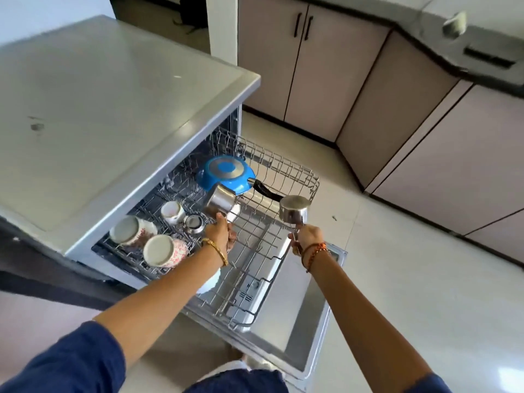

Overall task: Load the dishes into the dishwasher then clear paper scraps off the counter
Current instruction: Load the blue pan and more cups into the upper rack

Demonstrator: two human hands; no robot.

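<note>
Gripped by handles: two steel saucepans (220, 200) (293, 209), left hand (218, 232), right hand (307, 236); inverted over wire rack (283, 177) for drainage.

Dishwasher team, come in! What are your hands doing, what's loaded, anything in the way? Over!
Left hand grips one steel pot; right hand grips another steel pot. Both above the pulled-out rack. Blue pan, mugs loaded. Right side free.

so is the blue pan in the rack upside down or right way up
Upside down: the blue pan shows its ringed base upward in the rack.
</note>
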